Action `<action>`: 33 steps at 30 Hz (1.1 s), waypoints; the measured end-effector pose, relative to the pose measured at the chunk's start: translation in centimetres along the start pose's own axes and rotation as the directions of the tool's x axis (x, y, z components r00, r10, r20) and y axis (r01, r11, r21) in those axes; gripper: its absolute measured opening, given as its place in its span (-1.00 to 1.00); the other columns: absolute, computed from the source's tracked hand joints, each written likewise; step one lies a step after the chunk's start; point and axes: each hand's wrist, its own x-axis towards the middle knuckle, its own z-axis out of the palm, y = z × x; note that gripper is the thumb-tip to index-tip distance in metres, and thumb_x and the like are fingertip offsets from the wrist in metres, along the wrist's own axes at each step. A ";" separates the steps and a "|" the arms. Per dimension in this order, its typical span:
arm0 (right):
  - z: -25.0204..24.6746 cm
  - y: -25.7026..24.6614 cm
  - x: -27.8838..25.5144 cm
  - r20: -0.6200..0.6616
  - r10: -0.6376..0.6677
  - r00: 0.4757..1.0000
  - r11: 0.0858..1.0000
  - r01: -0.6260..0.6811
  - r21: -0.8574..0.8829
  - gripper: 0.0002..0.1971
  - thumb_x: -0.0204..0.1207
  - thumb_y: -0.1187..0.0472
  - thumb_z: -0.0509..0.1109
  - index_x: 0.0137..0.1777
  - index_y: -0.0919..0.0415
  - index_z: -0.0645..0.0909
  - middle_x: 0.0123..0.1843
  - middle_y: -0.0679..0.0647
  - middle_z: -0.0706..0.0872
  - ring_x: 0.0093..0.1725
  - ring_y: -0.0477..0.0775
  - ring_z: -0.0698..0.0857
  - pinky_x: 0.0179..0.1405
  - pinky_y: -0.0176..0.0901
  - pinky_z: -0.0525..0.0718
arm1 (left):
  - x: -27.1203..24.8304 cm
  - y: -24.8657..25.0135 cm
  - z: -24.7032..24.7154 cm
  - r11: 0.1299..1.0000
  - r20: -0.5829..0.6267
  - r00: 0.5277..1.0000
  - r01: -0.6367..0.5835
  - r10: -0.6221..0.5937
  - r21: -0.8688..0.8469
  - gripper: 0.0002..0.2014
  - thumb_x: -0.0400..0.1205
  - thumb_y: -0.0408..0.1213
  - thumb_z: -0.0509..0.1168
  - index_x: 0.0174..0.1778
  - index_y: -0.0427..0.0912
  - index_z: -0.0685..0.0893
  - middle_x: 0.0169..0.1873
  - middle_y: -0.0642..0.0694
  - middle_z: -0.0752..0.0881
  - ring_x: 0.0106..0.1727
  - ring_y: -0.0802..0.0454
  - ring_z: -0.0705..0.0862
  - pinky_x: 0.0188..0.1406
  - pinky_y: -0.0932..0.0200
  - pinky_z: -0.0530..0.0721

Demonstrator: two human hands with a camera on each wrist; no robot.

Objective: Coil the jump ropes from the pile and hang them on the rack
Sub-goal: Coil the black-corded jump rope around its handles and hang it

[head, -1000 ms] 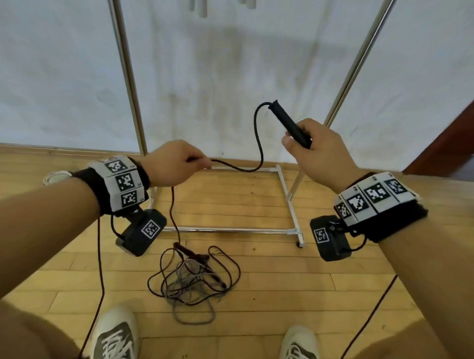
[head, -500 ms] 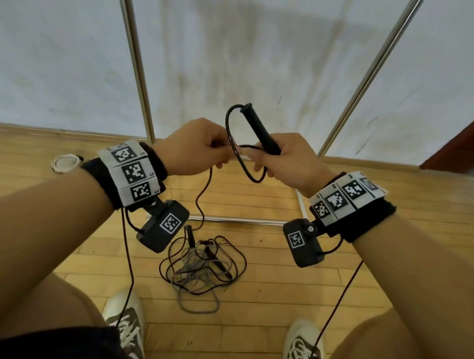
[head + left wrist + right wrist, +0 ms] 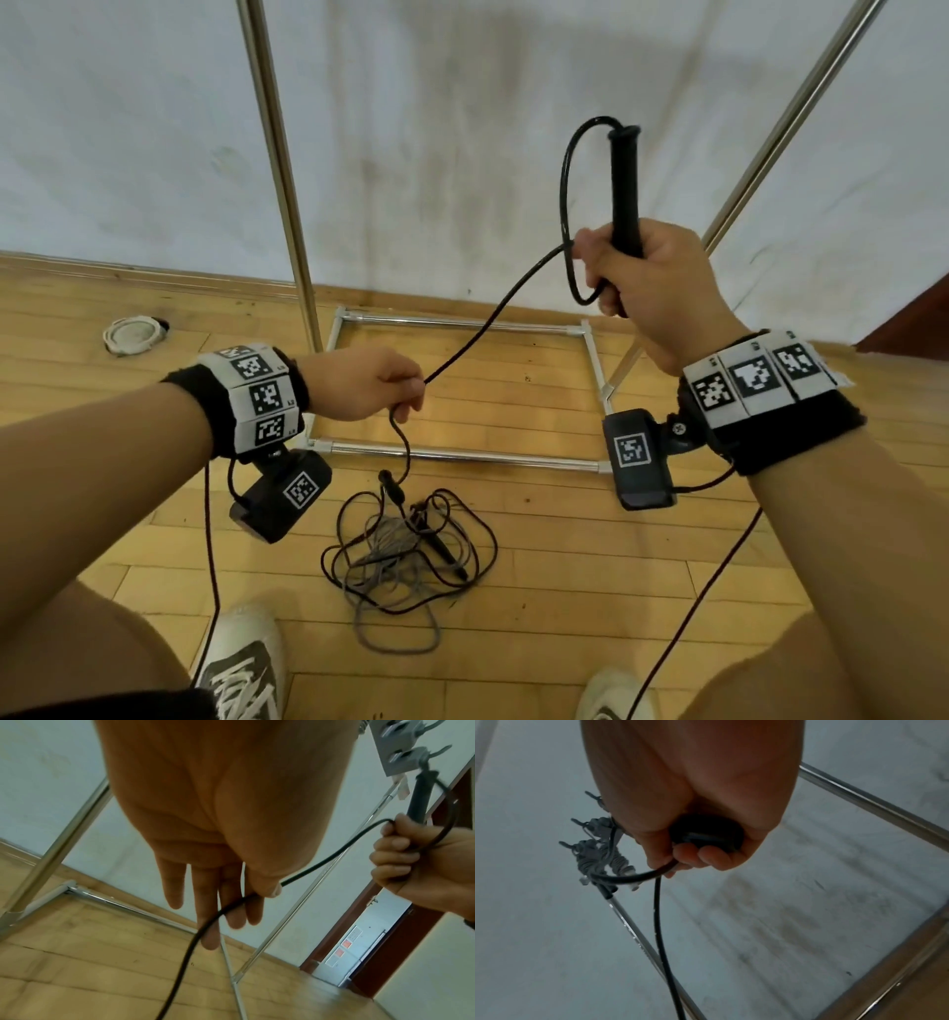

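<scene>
Your right hand grips the handle upright with one loop pinned against it; your left hand pinches the rope toward 8 o'clock. The rest trails into the pile at 6 o'clock. Pull fast and it may drag tangled neighbours up, or the loop may slip free.

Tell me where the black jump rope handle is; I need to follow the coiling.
In the head view, the black handle stands upright in the right hand, raised before the rack's right pole.
</scene>
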 end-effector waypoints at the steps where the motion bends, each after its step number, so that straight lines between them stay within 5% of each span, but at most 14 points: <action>1: -0.3 0.5 0.3 -0.016 0.025 1.000 0.999 -0.025 -0.035 -0.85 0.55 0.07 0.50 -0.24 0.05 0.78 -0.43 -0.03 0.67 -0.49 -0.08 0.52 -0.47 -0.25 0.55 | 0.1 -0.2 -0.3 1.000 -0.045 0.999 0.014 -0.013 0.014 -0.73 0.80 -0.08 0.10 -0.05 0.03 0.70 -0.25 0.04 0.80 -0.21 0.33 0.72 -0.07 0.18 0.64; 5: -1.4 3.6 1.3 -0.056 0.147 0.988 0.929 -0.157 -0.335 -0.83 0.53 0.04 0.49 -0.10 0.15 0.75 -0.28 0.08 0.73 -0.34 0.03 0.65 -0.24 0.04 0.68 | 0.6 -0.2 -1.7 0.995 -0.247 0.968 0.063 -0.042 0.078 -0.71 0.76 0.00 0.14 -0.13 0.11 0.74 -0.44 0.01 0.70 -0.45 0.26 0.67 -0.37 0.26 0.52; 8: -1.7 5.0 1.1 -0.043 0.202 0.979 0.866 -0.199 -0.458 -0.87 0.54 0.06 0.47 0.04 0.03 0.72 -0.17 0.04 0.76 -0.23 0.08 0.73 -0.03 0.10 0.78 | 0.9 0.6 -2.1 0.991 -0.302 0.953 0.057 -0.019 0.117 -0.70 0.76 -0.01 0.16 -0.10 0.04 0.78 -0.56 0.05 0.62 -0.58 0.31 0.57 -0.44 0.24 0.45; 13: 0.1 4.6 0.0 0.041 0.218 0.975 0.934 -0.196 -0.300 -0.93 0.49 0.13 0.54 -0.07 -0.05 0.73 -0.21 -0.04 0.71 -0.41 -0.21 0.66 -0.37 -0.31 0.66 | 1.1 3.4 -1.3 0.992 -0.306 0.951 -0.011 0.050 0.127 -0.69 0.77 -0.01 0.13 -0.08 0.07 0.77 -0.56 0.20 0.67 -0.53 0.32 0.60 -0.55 0.43 0.42; 16: 1.9 3.9 -1.0 0.134 0.081 0.988 0.954 -0.038 -0.297 -0.85 0.49 0.11 0.54 0.03 -0.04 0.72 -0.05 -0.07 0.69 -0.27 -0.20 0.70 -0.25 -0.29 0.66 | 1.0 5.4 -1.1 0.990 -0.316 0.942 -0.082 0.115 0.116 -0.69 0.76 0.03 0.10 -0.05 0.12 0.75 -0.44 0.07 0.71 -0.43 0.24 0.65 -0.42 0.33 0.50; 19: 3.2 3.6 -1.5 0.186 -0.089 0.978 0.863 0.169 -0.477 -0.85 0.53 0.09 0.50 0.05 0.08 0.70 0.04 -0.09 0.56 -0.05 -0.14 0.62 -0.06 -0.33 0.52 | 0.6 6.8 -1.2 0.986 -0.370 0.914 -0.153 0.167 0.067 -0.69 0.78 0.00 0.09 -0.04 0.09 0.74 -0.40 0.00 0.72 -0.40 0.17 0.68 -0.46 0.20 0.61; 22: 3.3 3.3 -1.6 0.180 -0.137 0.974 0.841 0.211 -0.498 -0.87 0.56 0.04 0.47 -0.06 0.07 0.66 0.08 -0.07 0.50 -0.09 -0.18 0.58 -0.13 -0.49 0.44 | 0.3 7.3 -1.6 0.981 -0.442 0.886 -0.183 0.137 -0.062 -0.70 0.79 -0.06 0.10 -0.06 0.06 0.73 -0.42 -0.01 0.70 -0.41 0.08 0.70 -0.41 0.18 0.70; 26: 3.1 2.7 -1.4 0.173 -0.195 0.965 0.828 0.257 -0.499 -0.83 0.57 0.01 0.46 -0.13 0.09 0.63 -0.02 -0.11 0.54 -0.16 -0.23 0.58 -0.20 -0.54 0.46 | 0.2 6.6 -2.1 0.975 -0.490 0.864 -0.195 0.119 -0.107 -0.71 0.76 0.01 0.11 -0.13 0.13 0.71 -0.43 0.06 0.70 -0.40 0.23 0.68 -0.31 0.21 0.67; 29: 3.2 2.2 -1.4 0.124 -0.147 0.981 0.847 0.190 -0.497 -0.80 0.59 -0.02 0.43 -0.12 0.09 0.64 -0.34 -0.13 0.59 -0.40 -0.26 0.54 -0.41 -0.51 0.43 | 0.4 5.5 -1.7 0.975 -0.400 0.909 -0.180 0.114 -0.131 -0.77 0.75 0.00 0.16 -0.12 0.16 0.70 -0.24 0.24 0.77 -0.26 0.24 0.70 -0.17 0.20 0.66; 33: 3.2 1.1 -1.3 0.055 -0.163 0.985 0.888 0.171 -0.427 -0.79 0.60 -0.04 0.41 -0.15 0.08 0.61 -0.39 -0.12 0.57 -0.48 -0.22 0.49 -0.46 -0.46 0.44 | 0.8 3.8 -0.7 0.978 -0.190 0.977 -0.130 0.099 -0.161 -0.80 0.77 -0.09 0.17 -0.05 0.08 0.69 -0.14 0.22 0.79 0.00 0.29 0.72 0.26 -0.02 0.65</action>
